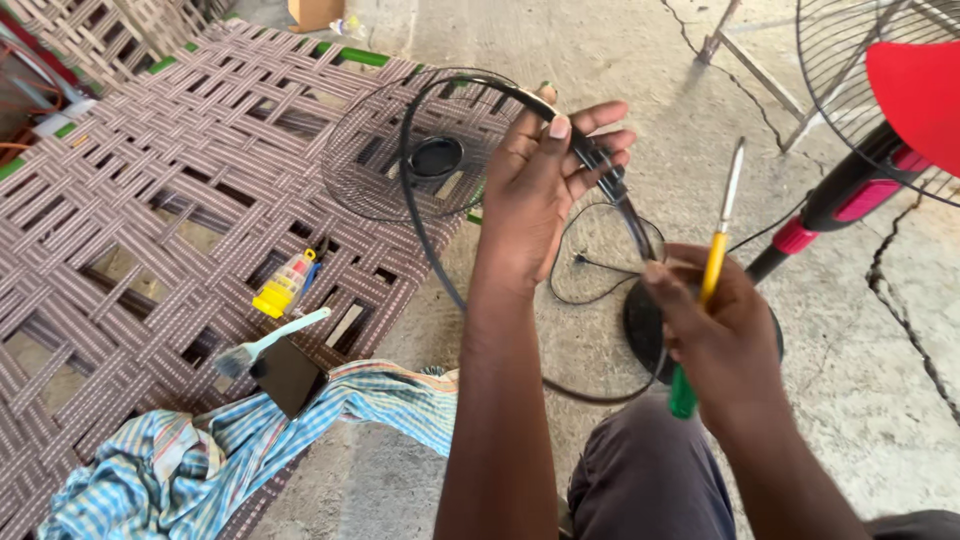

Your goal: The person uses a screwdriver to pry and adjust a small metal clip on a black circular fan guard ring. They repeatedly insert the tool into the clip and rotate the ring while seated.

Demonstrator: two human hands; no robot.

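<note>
We see a screwdriver [708, 290] with a yellow-and-green handle and a silver shaft. The hoop [440, 250] is black. A black wire fan guard [400, 150] lies on a cot [130, 200] woven in brownish-mauve and white straps, edged with green. On it are a yellow tool [283, 287], a pale teal-handled brush [268, 345] and a blue, white and orange checked cloth [250, 440]. The fan [880, 130] is black, pink and red.

Both hands [540, 190] [715, 335] raised, seemingly clenched
</note>
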